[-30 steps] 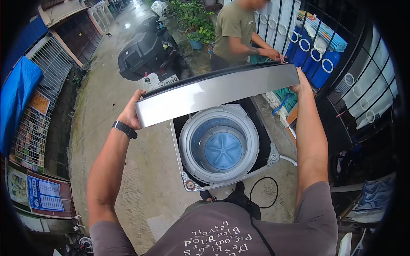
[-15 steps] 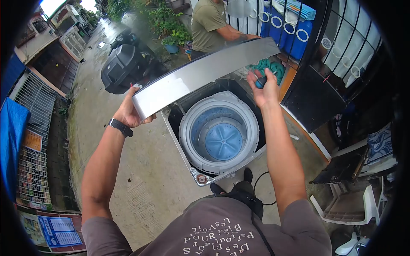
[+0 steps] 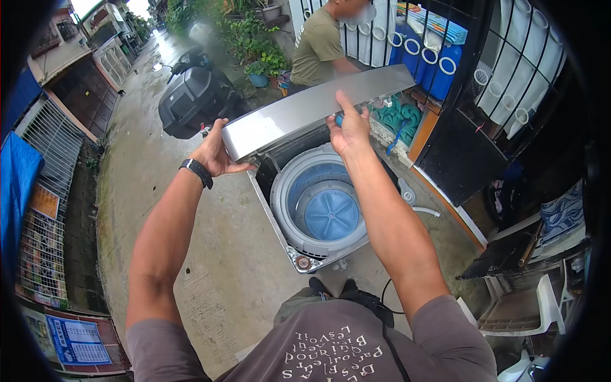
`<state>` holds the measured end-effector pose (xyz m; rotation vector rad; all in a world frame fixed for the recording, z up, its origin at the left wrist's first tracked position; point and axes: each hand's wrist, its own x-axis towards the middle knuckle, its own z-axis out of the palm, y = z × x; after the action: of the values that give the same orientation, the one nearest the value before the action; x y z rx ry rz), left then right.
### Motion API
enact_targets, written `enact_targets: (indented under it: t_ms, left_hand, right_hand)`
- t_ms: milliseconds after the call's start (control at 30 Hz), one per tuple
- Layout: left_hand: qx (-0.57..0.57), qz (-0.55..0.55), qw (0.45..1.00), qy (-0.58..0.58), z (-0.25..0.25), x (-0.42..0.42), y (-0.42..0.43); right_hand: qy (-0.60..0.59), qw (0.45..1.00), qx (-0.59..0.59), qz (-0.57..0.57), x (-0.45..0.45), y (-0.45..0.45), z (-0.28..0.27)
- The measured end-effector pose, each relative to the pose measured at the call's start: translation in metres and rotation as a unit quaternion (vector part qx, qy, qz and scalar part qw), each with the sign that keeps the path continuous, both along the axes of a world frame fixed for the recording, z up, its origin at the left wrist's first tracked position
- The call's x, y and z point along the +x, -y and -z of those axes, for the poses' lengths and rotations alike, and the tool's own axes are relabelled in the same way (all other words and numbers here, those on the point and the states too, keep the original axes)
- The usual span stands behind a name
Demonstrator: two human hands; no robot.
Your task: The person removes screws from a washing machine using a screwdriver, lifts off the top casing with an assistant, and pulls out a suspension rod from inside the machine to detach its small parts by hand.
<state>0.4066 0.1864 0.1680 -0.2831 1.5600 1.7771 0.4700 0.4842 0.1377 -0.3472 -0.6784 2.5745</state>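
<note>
Head view: right hand [image 3: 350, 132], off panel's far end, now by middle of its lower edge, curled round small blue object [image 3: 339, 119]; contact with panel unclear. Left hand [image 3: 215, 153] still grips near end, likely bearing more weight. Metal panel [image 3: 299, 113] slants over back of open washing machine [image 3: 278, 200], center of frame.

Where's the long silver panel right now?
In the head view, the silver panel is up over the far side of the open washing machine, its left end in the left hand, with the right hand at its near edge.
</note>
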Motion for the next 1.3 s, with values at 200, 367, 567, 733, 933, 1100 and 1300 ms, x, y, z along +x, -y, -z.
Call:
enact_targets:
  t_ms: [200,367,567,733,933,1100,1300]
  left_hand:
    - [-0.378,0.049,0.843,-0.380,-0.001,-0.017,0.046]
    - [-0.162,0.251,0.780,-0.550,0.037,-0.034,0.083]
    - [-0.190,0.064,0.632,-0.748,0.074,-0.058,0.062]
    - [-0.181,0.105,0.626,-0.751,0.048,-0.073,0.052]
    - [-0.198,0.089,0.649,-0.729,0.040,-0.088,0.056]
    - [-0.076,0.110,0.708,-0.694,0.052,-0.099,0.074]
    - [0.162,-0.009,0.907,-0.389,0.140,-0.191,0.097]
  right_hand:
    - [-0.040,0.998,0.040,-0.028,0.008,-0.002,0.003]
    - [-0.051,0.998,0.038,0.012,-0.005,0.018,-0.010]
    - [-0.065,0.995,0.071,0.016,-0.028,0.030,-0.022]
    - [-0.078,0.994,0.062,0.038,-0.050,0.017,-0.029]
    - [-0.058,0.996,0.056,0.041,-0.079,0.017,-0.039]
    - [-0.023,0.997,0.063,0.033,-0.087,0.023,-0.041]
    - [-0.021,0.997,0.072,0.029,-0.082,0.040,-0.048]
